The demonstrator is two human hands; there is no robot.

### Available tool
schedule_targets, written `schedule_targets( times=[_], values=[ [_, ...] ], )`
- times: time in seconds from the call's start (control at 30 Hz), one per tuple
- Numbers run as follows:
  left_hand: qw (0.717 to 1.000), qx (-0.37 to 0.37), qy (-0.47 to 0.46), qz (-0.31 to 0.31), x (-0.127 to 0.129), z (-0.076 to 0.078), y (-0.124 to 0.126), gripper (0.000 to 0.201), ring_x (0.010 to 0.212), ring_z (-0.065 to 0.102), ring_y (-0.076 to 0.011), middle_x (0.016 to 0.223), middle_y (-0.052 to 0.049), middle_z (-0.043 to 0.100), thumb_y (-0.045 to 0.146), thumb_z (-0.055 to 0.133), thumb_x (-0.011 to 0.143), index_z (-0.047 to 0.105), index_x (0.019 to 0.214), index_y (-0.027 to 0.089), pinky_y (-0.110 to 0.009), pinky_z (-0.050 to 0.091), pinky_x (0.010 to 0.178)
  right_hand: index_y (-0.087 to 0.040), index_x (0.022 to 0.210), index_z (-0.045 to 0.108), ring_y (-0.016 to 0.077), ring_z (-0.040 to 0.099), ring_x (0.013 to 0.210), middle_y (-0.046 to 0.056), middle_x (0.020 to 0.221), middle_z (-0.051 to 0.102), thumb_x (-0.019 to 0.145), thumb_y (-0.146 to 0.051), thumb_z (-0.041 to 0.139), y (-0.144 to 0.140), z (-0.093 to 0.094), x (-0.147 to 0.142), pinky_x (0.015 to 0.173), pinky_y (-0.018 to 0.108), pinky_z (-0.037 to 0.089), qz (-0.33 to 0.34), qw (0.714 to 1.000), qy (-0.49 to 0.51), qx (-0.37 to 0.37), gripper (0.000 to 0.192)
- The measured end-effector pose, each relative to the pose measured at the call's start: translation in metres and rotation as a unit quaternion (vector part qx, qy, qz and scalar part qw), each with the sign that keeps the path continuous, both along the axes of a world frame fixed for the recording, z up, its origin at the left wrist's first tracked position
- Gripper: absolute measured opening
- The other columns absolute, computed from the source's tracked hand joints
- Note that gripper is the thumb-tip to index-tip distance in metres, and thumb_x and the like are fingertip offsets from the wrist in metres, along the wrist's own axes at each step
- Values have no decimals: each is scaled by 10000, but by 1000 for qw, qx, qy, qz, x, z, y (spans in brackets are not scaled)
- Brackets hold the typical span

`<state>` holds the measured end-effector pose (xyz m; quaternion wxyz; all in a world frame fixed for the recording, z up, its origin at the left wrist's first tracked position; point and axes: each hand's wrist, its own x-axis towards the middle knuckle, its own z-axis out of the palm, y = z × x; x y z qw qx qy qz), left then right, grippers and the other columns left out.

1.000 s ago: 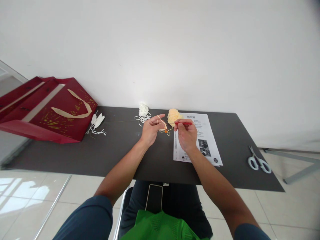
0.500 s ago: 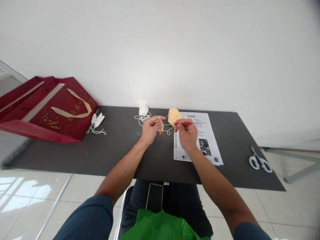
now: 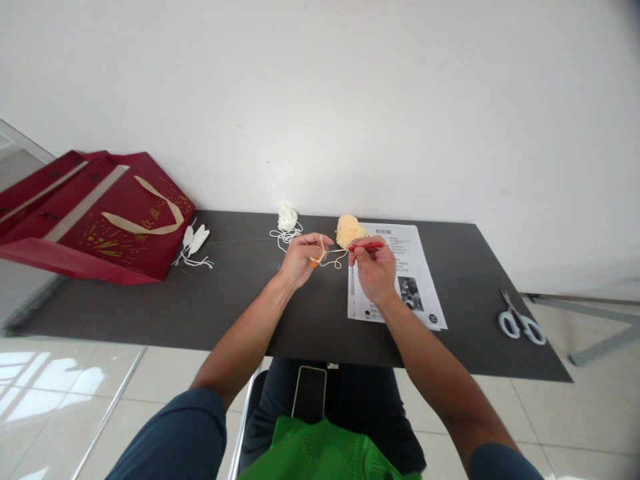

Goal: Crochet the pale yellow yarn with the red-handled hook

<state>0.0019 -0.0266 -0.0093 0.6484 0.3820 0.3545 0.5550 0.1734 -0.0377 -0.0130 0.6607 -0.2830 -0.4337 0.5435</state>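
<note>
Nearest, a phone (image 3: 309, 395) lies at the lap, below the front edge of the table (image 3: 225, 313). Toward the table's right end lie scissors (image 3: 520, 320), well apart from the hands. The right hand (image 3: 375, 270), over the sheets (image 3: 431, 293), grips the red handle of a hook (image 3: 369, 246), thumb against fingers, shaft toward the left hand (image 3: 300, 261). That hand pinches peach yarn (image 3: 323, 247) beside an orange bit (image 3: 314, 263) too small to identify, its index finger extended under a strand. Whether the hook's tip sits in a loop cannot be told. Sound technique probably calls for even tension over the index finger, a pinch close to the tip, and small wrist turns, with slack clear of the shaft. Just beyond, the ball (image 3: 349, 230); leftward, white yarn (image 3: 287, 217) near the wall (image 3: 320, 120).
</note>
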Motion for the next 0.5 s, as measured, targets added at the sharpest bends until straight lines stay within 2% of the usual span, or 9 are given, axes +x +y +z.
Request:
schedule_targets(
  times=[0.17, 0.3, 0.5],
  values=[
    [1000, 10, -19, -3, 0, -1, -1, 216, 529, 503, -96, 608, -18, 651, 117, 734, 598, 782, 806, 150, -242, 340, 521, -234, 823, 696, 66, 606, 613, -37, 805, 734, 746, -298, 879, 4, -1, -1, 547, 192, 514, 57, 989, 91, -98, 208],
    [999, 31, -5, 19, 4, -6, 0, 179, 561, 552, -96, 644, -13, 683, 169, 828, 620, 788, 794, 158, -237, 415, 562, -211, 804, 720, 44, 647, 647, -35, 802, 758, 695, -299, 920, 5, -5, -3, 599, 129, 567, 61, 974, 141, -169, 244],
    [994, 61, 50, 70, 10, -10, 0, 243, 660, 637, -111, 771, -32, 751, 233, 869, 665, 814, 892, 166, -243, 495, 654, -215, 815, 734, 47, 716, 731, -32, 867, 796, 708, -260, 913, 2, -7, -9, 732, 117, 629, 55, 966, 169, -190, 214]
  ],
)
